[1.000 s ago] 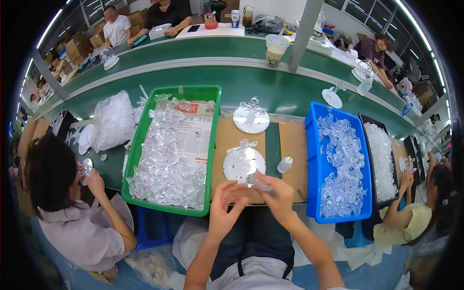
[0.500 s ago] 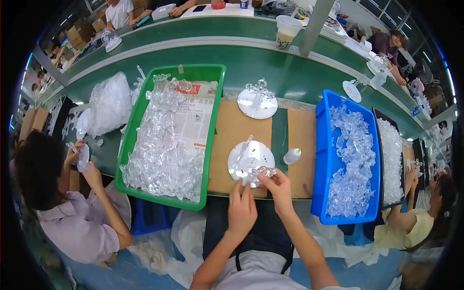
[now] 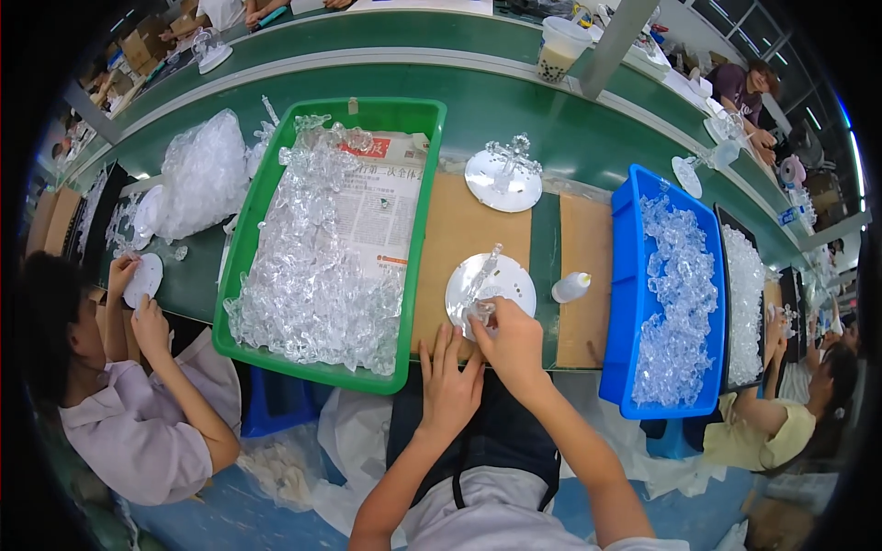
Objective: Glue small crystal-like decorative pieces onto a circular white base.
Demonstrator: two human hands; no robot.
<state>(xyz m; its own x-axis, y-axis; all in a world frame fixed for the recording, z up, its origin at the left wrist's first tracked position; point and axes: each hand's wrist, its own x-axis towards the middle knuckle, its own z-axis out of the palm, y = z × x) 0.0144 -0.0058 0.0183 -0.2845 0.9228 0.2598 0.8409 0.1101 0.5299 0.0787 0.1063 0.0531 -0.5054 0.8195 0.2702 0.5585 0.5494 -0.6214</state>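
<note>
In front of me a round white disc (image 3: 517, 281) lies on brown cardboard, with a slim clear plastic stem (image 3: 494, 253) on its upper part. My right hand (image 3: 514, 342) pinches a clear plastic piece (image 3: 479, 313) over the disc's near left edge. The fingers partly cover the piece, and whether it touches the disc I cannot tell. My left hand (image 3: 450, 384) is at the table's front edge, its fingers stretched and apart, holding nothing. A small white squeeze bottle (image 3: 571, 287) leans or lies right of the disc.
To the left stands a green tray (image 3: 424, 216) with clear plastic parts and newspaper. A blue bin (image 3: 610, 303) of clear pieces is at the right. Beyond the disc sits another disc with clear branches (image 3: 503, 182). A drink cup (image 3: 561, 48) stands further back. Co-workers sit on both sides.
My right hand has turned and moved left and inward over the disc with the clear piece. My left hand has drawn slightly back from the disc, its fingers spreading. The view has shifted a little.
</note>
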